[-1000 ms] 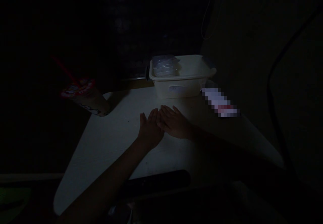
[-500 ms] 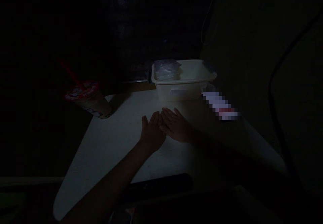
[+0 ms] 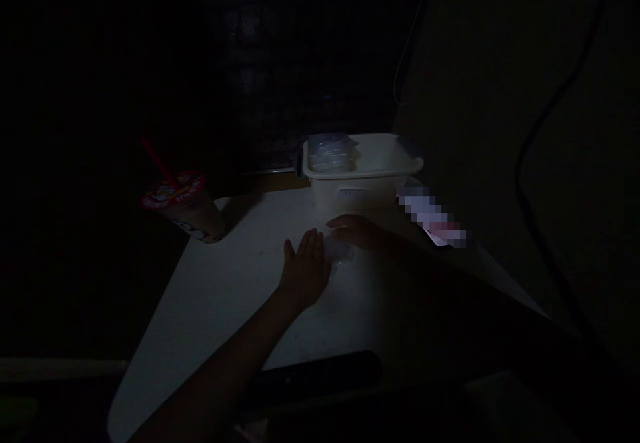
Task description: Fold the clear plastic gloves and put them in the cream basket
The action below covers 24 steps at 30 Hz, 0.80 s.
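My left hand point(image 3: 305, 271) lies flat on the pale table top point(image 3: 210, 310), fingers apart and holding nothing. Just to its right sits a small clear plastic piece point(image 3: 340, 253), dim and hard to make out. My right hand point(image 3: 357, 232) curls over the top of that piece and hides part of it. In the white plastic basket point(image 3: 365, 193), a stack of clear plastic containers point(image 3: 333, 153) fills the left end.
A takeaway cup with a red straw point(image 3: 183, 206) stands at the table's far left corner. A pixelated white and red item point(image 3: 433, 216) lies beyond my right wrist. A dark bar point(image 3: 315, 380) runs along the near edge. Most surroundings are dark.
A clear plastic piece now shows on the table under my right hand, which has moved forward and curled. My hands no longer touch. The whole scene sits slightly lower in view.
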### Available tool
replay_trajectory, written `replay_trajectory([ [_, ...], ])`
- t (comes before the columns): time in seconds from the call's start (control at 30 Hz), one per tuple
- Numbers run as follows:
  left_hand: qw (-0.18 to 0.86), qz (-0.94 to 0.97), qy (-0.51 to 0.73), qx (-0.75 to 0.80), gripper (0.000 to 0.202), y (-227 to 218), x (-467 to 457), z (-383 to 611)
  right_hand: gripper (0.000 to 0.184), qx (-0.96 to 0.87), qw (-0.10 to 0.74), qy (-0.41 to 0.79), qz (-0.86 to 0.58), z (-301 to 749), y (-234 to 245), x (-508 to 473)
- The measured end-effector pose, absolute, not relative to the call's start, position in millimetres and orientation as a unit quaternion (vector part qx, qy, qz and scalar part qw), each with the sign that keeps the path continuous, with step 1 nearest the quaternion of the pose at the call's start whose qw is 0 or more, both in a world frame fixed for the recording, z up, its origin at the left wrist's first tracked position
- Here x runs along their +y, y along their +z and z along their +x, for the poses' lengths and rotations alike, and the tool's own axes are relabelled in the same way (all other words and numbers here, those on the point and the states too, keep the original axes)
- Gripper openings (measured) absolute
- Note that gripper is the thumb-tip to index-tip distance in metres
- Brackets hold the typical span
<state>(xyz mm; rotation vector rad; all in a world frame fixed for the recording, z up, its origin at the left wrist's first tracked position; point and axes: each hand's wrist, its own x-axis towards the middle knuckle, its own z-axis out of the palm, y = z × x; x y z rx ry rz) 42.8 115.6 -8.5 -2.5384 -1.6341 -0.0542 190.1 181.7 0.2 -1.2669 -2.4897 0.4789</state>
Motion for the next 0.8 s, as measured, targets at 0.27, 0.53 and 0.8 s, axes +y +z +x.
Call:
replay_trajectory([
  [0.27, 0.012, -0.848, -0.096, -0.521, 0.056, -11.4, 113.7, 38.8, 0.017, -0.899, -0.005, 0.176, -0.402, 179.8, 20.8, 212.3],
  [0.53, -0.379, -0.636, -0.449, -0.500, 0.045, -12.6, 139.5, 23.0, 0.011, -0.876, 0.074, 0.260, -0.398, 187.6, 28.5, 214.2],
  [0.8, -0.484, -0.539, -0.476, -0.498, 0.013, -8.4, 144.9, 20.3, 0.020, -0.834, 0.127, 0.361, -0.397, 186.3, 33.4, 197.7],
])
